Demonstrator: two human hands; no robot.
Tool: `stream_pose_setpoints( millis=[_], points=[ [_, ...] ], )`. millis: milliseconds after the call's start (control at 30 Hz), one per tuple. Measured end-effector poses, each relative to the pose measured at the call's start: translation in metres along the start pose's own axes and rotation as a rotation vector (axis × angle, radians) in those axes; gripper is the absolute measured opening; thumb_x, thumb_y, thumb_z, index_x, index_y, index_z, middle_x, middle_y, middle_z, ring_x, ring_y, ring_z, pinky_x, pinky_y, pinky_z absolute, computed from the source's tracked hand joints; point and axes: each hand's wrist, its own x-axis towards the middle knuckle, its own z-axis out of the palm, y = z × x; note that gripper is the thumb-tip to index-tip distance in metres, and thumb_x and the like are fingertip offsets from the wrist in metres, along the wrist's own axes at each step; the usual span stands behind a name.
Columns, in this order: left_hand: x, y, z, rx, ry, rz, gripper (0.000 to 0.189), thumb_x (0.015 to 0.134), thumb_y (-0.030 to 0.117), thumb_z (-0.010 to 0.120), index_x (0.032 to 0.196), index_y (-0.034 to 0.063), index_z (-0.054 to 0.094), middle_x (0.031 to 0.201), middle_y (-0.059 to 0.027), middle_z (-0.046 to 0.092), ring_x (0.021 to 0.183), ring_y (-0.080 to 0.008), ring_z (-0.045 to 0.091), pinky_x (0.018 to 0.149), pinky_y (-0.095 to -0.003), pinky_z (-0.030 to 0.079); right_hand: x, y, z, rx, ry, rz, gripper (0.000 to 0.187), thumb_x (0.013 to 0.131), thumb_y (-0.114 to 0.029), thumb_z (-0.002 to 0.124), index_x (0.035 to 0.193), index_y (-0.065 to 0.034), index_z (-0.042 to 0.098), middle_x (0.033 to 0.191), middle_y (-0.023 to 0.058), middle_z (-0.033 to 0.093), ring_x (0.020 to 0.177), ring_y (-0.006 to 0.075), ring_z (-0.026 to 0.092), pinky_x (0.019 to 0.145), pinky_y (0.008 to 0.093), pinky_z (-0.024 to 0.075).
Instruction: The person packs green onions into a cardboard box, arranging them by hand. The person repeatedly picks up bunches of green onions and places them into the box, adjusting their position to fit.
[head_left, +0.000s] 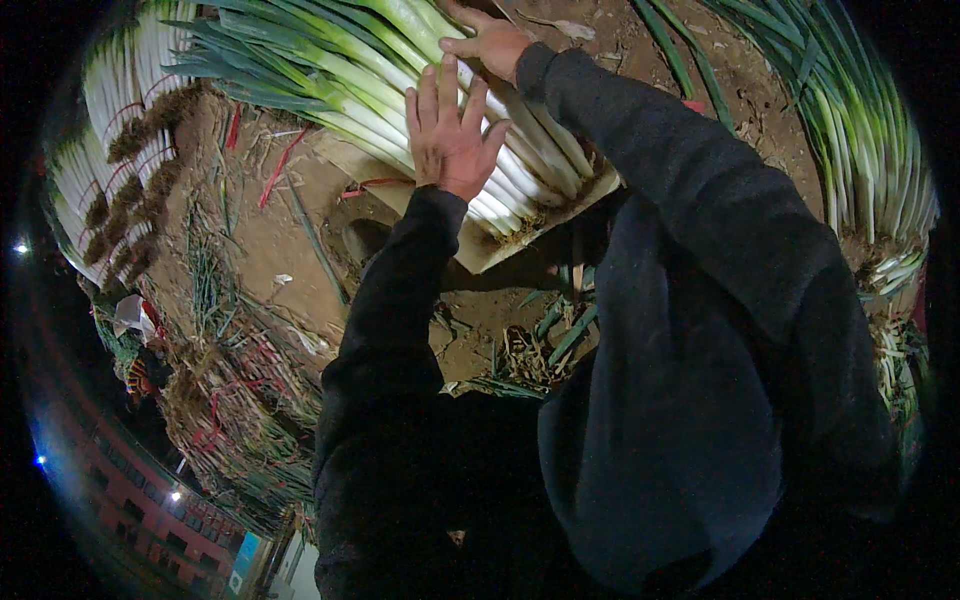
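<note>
Several large leeks or Welsh onions (390, 75) lie side by side on a pale board (491, 259), white root ends towards me and green leaves pointing away to the left. My left hand (452, 135) rests palm down across the white stalks, its fingers spread. On the far right side of the bunch, my right hand (491, 45) touches the stalks with thumb and forefinger apart; its other fingers are partly hidden. A red tie (375, 185) sticks out from under the stalks at the board's left edge.
Tied bundles of leeks (124, 127) stand at the left, roots towards me. Another large bundle (862, 150) lies at the right. Thinner stalks with red ties (240, 405) are heaped at the lower left. Loose leaves and red strips (281, 169) litter the bare soil.
</note>
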Motion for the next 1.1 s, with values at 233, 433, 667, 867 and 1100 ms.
stream_pose_setpoints(
  millis=[233,433,667,867,1100],
  points=[
    [-0.004,0.034,-0.01,0.015,-0.119,-0.045,0.061,0.089,0.046,0.074,0.135,0.0059,0.066,0.166,-0.0245,0.034,0.156,-0.0436,0.026,0.126,-0.0645,0.018,0.026,0.019,0.01,-0.178,0.196,-0.333,0.079,0.099,-0.063,0.062,0.167,-0.0402,0.029,0.165,0.0334,0.033,0.154,0.0492,0.032,0.125,0.0481,0.0312],
    [-0.01,0.066,0.004,-0.046,-0.25,-0.118,0.052,0.081,0.036,0.075,0.12,0.0011,0.071,0.156,-0.0299,0.041,0.151,-0.0487,0.03,0.125,-0.0664,0.018,0.016,0.021,0.004,-0.041,0.17,-0.259,0.071,0.1,-0.056,0.065,0.163,-0.0326,0.043,0.142,0.0191,0.066,0.124,0.0316,0.066,0.111,0.0391,0.048],
    [-0.002,0.055,0.023,0.0,-0.098,-0.048,0.05,0.078,0.02,0.068,0.118,-0.007,0.074,0.136,-0.0299,0.063,0.141,-0.0498,0.045,0.128,-0.0639,0.018,0.032,0.018,0.03,-0.037,0.238,-0.216,0.073,0.093,-0.054,0.068,0.16,-0.031,0.048,0.154,0.0333,0.049,0.14,0.0462,0.052,0.117,0.044,0.0421],
    [-0.006,0.043,0.031,-0.146,-0.382,-0.249,0.06,0.077,0.022,0.069,0.131,-0.0063,0.068,0.131,-0.0299,0.063,0.136,-0.0513,0.047,0.126,-0.062,0.022,0.021,-0.01,0.036,0.127,0.391,-0.476,0.085,0.093,-0.041,0.074,0.164,-0.0114,0.038,0.155,0.0222,0.053,0.14,0.0347,0.053,0.121,0.0419,0.0372],
    [0.003,0.062,0.029,-0.046,-0.179,-0.165,0.058,0.095,0.04,0.064,0.138,0.001,0.064,0.136,-0.01,0.068,0.135,-0.0337,0.052,0.129,-0.0549,0.019,0.038,-0.038,0.012,-0.34,0.275,-0.293,0.118,0.078,-0.063,0.082,0.17,-0.0182,0.022,0.17,0.0336,0.017,0.154,0.0558,0.025,0.124,0.0539,0.0344]
  ],
)
